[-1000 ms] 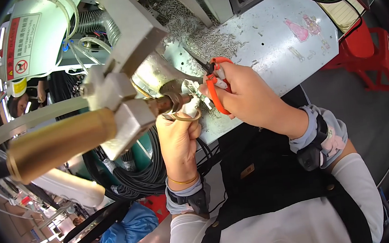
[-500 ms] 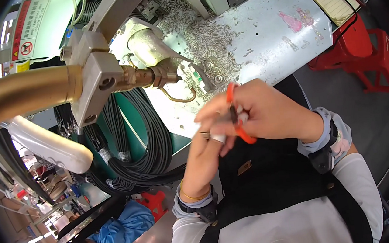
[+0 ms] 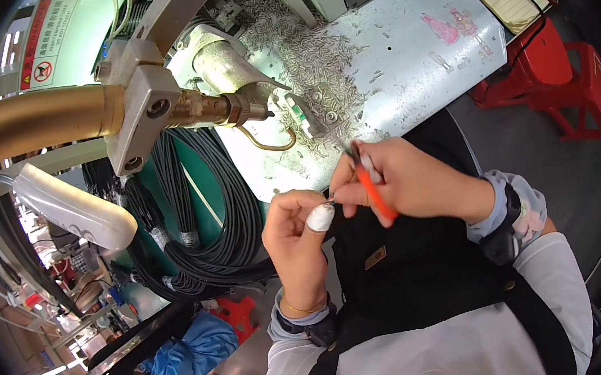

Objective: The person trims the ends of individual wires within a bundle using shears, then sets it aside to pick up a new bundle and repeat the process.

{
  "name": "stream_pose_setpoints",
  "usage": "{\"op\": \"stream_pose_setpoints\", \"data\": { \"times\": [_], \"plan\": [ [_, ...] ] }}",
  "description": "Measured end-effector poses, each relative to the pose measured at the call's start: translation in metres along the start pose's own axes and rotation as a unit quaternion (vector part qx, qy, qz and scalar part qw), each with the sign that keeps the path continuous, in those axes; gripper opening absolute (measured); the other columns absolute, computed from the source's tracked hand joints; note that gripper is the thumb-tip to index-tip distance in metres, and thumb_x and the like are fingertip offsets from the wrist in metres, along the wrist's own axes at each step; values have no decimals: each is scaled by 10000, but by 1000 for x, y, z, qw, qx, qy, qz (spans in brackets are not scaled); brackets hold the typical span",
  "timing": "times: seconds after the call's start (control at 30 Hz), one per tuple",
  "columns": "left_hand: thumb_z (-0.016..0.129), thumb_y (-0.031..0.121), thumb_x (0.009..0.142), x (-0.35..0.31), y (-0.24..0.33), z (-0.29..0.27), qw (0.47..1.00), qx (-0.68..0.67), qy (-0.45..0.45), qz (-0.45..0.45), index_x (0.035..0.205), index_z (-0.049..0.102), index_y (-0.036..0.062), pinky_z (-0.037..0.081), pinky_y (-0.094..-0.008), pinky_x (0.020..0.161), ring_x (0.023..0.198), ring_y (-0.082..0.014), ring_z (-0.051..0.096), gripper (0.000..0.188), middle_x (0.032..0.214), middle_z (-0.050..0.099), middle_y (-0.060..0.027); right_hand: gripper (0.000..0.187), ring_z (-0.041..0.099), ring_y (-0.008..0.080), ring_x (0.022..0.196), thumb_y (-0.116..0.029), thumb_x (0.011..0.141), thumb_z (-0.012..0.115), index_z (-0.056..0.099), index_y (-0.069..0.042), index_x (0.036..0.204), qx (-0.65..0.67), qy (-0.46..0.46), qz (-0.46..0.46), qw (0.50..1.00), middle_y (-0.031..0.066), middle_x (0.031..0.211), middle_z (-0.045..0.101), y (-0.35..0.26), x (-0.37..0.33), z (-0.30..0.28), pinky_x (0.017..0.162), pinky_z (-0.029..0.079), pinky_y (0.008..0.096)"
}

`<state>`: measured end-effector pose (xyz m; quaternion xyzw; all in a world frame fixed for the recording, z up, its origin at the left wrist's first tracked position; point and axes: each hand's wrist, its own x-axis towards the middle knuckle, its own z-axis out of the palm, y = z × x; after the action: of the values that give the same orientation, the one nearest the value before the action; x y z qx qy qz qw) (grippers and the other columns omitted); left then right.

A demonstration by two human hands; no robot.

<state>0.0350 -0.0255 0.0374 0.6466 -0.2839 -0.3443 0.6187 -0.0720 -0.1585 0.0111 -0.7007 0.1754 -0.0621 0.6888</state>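
My left hand (image 3: 292, 235), its thumb tip wrapped in white (image 3: 321, 217), pinches a tiny piece too small to name. Thumb and fingertips of my right hand (image 3: 419, 176) meet it at the same spot. Orange-handled hand pliers (image 3: 375, 193) are tucked in my right hand, their dark jaws pointing up toward the bench; one handle is largely hidden. Both hands are over my black apron (image 3: 424, 269), at the near edge of the metal worktop (image 3: 412, 68). Beyond them, a small green-and-white part (image 3: 298, 113) sits in a fixture under a metal nozzle (image 3: 253, 111).
Small silvery pieces (image 3: 320, 55) litter the worktop. A clamped brass-coloured cylinder (image 3: 48, 125) and a white lamp-like housing (image 3: 78, 209) jut in at left. Coiled black cables (image 3: 238, 215) lie below them. Red stools (image 3: 587, 87) stand at right; a person in blue (image 3: 193, 353) is lower left.
My left hand has drawn left and turned, its white-wrapped thumb now showing. The pliers have swung in my right hand, jaws up. Both hands' fingertips now meet at a small piece.
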Motion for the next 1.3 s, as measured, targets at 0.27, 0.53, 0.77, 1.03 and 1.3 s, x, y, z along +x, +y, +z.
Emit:
{"op": "stream_pose_setpoints", "data": {
  "times": [0.27,0.53,0.77,1.03,1.3],
  "plan": [
    [493,-40,771,8,18,-10,928,-255,-99,-253,920,429,33,187,-158,388,495,-19,320,177,677,458,10,142,614,109,672,-173,734,613,621,-129,869,-409,192,-441,776,13,852,635,-11,3,-1,469,418,211],
    [454,-31,773,6,15,-13,910,-299,-90,-273,918,417,19,154,-153,358,443,-19,266,158,626,425,6,181,617,130,660,-146,702,623,600,-114,878,-328,124,-397,848,13,866,637,5,0,-5,473,433,226],
    [497,-56,779,-1,11,-6,947,-240,-49,-210,914,466,0,202,-158,386,492,-12,323,149,719,506,-9,149,610,146,640,-104,713,628,578,-83,852,-315,148,-379,857,39,864,631,3,-1,-1,478,432,225],
    [576,-102,738,-11,-1,7,983,146,31,103,922,501,-26,425,-160,587,709,-65,538,213,854,580,-75,100,606,169,630,-33,757,580,526,-36,841,-266,177,-309,896,86,852,613,-1,-2,13,535,458,231],
    [581,-63,756,-11,6,11,992,61,96,50,900,501,-38,382,-154,588,683,-59,508,166,812,562,-59,48,624,180,661,-13,791,547,499,-16,793,122,121,-150,974,138,847,607,5,1,24,553,467,247]
  ]
}}
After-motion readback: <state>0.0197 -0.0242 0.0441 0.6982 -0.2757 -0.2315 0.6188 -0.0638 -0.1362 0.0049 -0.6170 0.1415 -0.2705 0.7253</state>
